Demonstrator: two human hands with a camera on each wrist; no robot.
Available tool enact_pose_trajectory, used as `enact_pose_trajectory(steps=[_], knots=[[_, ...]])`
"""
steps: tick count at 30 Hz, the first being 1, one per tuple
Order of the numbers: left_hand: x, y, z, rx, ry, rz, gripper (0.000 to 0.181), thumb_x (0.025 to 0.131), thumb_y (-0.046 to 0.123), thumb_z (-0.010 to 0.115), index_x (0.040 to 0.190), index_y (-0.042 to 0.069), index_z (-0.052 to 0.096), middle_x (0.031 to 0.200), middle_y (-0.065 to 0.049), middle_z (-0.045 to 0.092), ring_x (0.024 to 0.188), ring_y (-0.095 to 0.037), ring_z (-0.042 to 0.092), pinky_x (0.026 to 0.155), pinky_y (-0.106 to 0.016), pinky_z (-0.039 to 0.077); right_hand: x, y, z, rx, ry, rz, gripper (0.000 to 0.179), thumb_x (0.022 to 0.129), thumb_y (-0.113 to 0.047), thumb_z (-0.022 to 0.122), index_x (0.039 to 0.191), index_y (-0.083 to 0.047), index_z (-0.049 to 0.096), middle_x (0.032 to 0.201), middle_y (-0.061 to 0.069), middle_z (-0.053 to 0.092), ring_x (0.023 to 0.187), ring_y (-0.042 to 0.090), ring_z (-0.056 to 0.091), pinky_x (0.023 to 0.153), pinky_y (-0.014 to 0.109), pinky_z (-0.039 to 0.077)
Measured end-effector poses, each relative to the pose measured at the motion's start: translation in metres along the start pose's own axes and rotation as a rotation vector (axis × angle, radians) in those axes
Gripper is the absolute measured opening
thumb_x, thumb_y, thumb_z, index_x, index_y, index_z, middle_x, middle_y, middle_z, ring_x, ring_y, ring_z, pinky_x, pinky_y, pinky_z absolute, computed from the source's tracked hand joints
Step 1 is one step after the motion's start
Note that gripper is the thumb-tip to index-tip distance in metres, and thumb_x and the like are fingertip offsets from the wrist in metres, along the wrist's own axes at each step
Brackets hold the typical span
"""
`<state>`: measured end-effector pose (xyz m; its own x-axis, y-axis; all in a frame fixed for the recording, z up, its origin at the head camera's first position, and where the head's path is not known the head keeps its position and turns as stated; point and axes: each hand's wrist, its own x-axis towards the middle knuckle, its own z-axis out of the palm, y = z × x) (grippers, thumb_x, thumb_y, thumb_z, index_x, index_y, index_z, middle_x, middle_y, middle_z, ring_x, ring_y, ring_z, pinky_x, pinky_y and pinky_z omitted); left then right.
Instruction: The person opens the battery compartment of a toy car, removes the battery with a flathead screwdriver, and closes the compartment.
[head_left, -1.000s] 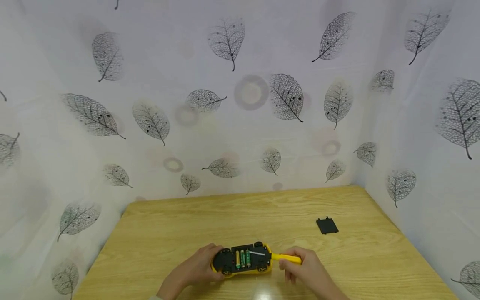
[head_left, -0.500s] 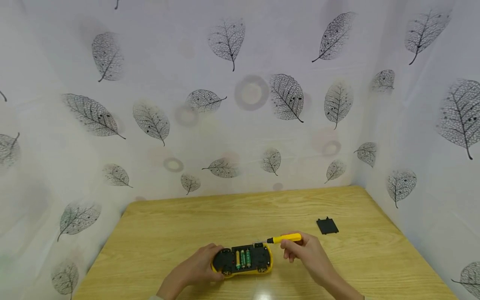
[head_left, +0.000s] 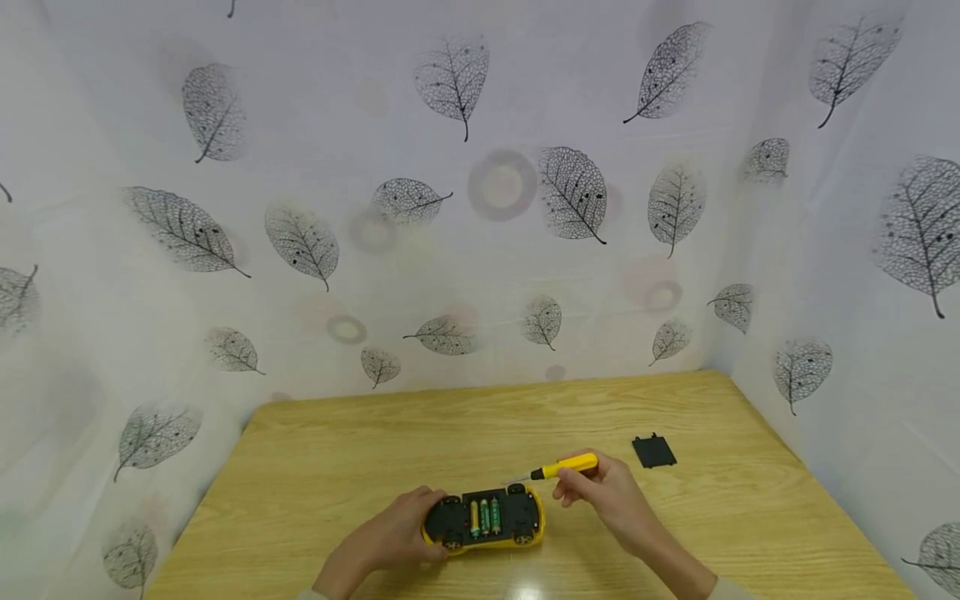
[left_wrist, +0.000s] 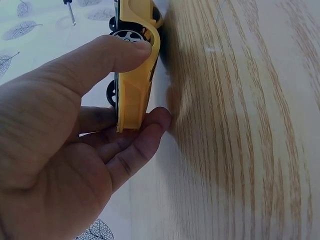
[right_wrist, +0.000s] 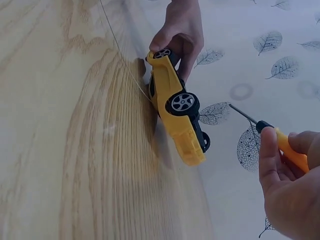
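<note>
A yellow toy car [head_left: 510,527] lies upside down on the table, its black underside facing up. Several batteries [head_left: 484,517], green and gold, sit in its uncovered compartment. My left hand [head_left: 401,529] grips the car's left end; in the left wrist view the thumb [left_wrist: 122,54] presses by a wheel and the fingers curl round the other side. My right hand [head_left: 607,496] holds a screwdriver [head_left: 570,466] by its yellow handle. In the right wrist view the screwdriver's shaft [right_wrist: 243,115] points toward the car, apart from it.
A black square battery cover [head_left: 654,451] with small tabs lies on the wooden table [head_left: 375,442] at the right. Behind and at the sides hangs a white leaf-patterned curtain [head_left: 480,267].
The screwdriver has lifted off the car's underside and moved up and away toward the far side, with my right hand turning along. My left hand and the car stay in place.
</note>
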<state>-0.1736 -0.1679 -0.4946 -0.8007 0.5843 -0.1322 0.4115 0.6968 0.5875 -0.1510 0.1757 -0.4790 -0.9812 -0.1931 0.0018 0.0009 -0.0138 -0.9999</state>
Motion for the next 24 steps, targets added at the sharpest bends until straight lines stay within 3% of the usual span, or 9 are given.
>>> enact_pose_trajectory(steps=[9, 16, 24], knots=[[0.001, 0.000, -0.002, 0.007, -0.001, 0.023, 0.070, 0.076, 0.029, 0.087, 0.137, 0.008, 0.061, 0.115, 0.001, 0.060, 0.101, -0.016, 0.057, 0.087, -0.038, 0.052, 0.009, 0.003, 0.005, -0.098, -0.004, -0.053, 0.039, 0.099, -0.016, 0.071, 0.123, 0.013, 0.062, 0.091, 0.018, 0.071, 0.076, 0.024, 0.067, 0.076, 0.037, 0.058], [0.003, 0.000, -0.005, -0.008, -0.030, 0.030, 0.071, 0.080, 0.030, 0.088, 0.139, 0.005, 0.059, 0.118, -0.001, 0.061, 0.103, -0.018, 0.059, 0.087, -0.039, 0.053, 0.014, 0.006, 0.005, -0.080, -0.016, -0.089, 0.038, 0.098, -0.015, 0.072, 0.121, 0.013, 0.064, 0.093, 0.025, 0.069, 0.077, 0.027, 0.067, 0.075, 0.038, 0.058], [0.002, -0.001, -0.005, -0.012, -0.023, 0.039, 0.070, 0.079, 0.030, 0.088, 0.138, 0.006, 0.060, 0.120, -0.002, 0.061, 0.103, -0.018, 0.059, 0.087, -0.039, 0.053, 0.019, 0.016, 0.006, -0.121, -0.012, -0.087, 0.033, 0.099, -0.018, 0.072, 0.119, 0.008, 0.067, 0.088, 0.015, 0.071, 0.074, 0.019, 0.065, 0.073, 0.036, 0.058]])
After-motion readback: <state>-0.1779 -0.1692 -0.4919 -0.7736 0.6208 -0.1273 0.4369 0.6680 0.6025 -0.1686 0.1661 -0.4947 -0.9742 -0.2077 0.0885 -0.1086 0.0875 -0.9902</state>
